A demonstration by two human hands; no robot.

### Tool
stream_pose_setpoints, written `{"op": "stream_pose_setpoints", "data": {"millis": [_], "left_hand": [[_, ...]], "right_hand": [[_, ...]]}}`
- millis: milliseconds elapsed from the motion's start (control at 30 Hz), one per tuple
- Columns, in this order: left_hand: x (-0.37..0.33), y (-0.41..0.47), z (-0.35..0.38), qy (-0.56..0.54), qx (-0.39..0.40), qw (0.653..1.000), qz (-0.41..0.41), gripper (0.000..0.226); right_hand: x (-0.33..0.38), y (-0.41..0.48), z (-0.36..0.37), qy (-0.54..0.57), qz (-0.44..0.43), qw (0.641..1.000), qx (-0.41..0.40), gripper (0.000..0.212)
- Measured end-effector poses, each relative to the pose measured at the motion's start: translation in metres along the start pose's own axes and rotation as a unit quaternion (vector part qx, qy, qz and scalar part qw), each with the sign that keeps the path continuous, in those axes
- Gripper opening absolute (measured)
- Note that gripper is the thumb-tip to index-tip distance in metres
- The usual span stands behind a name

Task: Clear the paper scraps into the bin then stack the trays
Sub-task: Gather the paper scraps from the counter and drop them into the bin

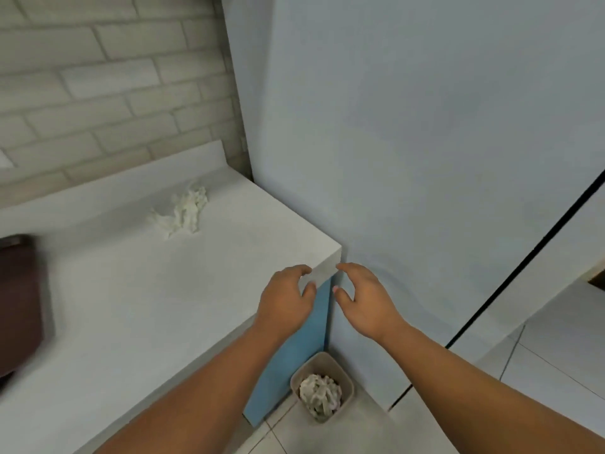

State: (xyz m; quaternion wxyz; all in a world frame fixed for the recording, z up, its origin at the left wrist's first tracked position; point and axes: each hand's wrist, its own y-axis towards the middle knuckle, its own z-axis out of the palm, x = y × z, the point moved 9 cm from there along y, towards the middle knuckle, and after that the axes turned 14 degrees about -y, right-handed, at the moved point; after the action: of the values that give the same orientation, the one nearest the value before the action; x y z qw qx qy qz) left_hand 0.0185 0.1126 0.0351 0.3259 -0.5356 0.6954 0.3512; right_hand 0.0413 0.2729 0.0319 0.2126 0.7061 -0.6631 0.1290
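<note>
We have only one camera, up on the person's head. We look forward and down. The left hand [288,298] and the right hand [365,298] are close under us, by the corner of the white counter [131,306]. The bin [327,358] is farther down, on the floor. The brick wall [98,77] is ahead on our left.

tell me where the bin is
In the head view the bin stands on the floor at bottom centre, below the counter corner, beside the blue panel, holding scraps.

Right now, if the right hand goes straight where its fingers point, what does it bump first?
Probably the corner of the white counter; the right hand points its fingers at it. Depth is unclear, so it might slip past.
</note>
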Motion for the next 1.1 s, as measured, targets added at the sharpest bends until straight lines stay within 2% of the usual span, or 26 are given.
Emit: {"op": "stream_pose_setpoints", "data": {"millis": [267,600,767,900,1033,1100], "left_hand": [[0.040,0.022,-0.113,0.026,-0.082,0.996,-0.034,0.036],[0.167,0.099,-0.239,0.100,-0.121,0.981,-0.111,0.041],[0.237,0.142,-0.285,0.141,-0.100,0.969,-0.174,0.048],[0.267,0.178,-0.307,0.177,-0.074,0.966,-0.172,0.054],[0.294,0.203,-0.304,0.220,0.017,0.956,-0.195,0.057],[0.304,0.209,-0.297,0.238,0.056,0.953,-0.180,0.052]], "right_hand": [[0.091,0.071,0.025,0.003,-0.084,0.996,0.028,0.046],[0.171,0.194,0.118,0.007,-0.142,0.985,0.097,0.042],[0.192,0.242,0.167,0.004,-0.139,0.983,0.118,0.041],[0.205,0.269,0.191,-0.006,-0.139,0.982,0.125,0.041],[0.211,0.285,0.204,-0.017,-0.146,0.981,0.124,0.039],[0.211,0.292,0.210,-0.020,-0.147,0.981,0.126,0.039]]}}
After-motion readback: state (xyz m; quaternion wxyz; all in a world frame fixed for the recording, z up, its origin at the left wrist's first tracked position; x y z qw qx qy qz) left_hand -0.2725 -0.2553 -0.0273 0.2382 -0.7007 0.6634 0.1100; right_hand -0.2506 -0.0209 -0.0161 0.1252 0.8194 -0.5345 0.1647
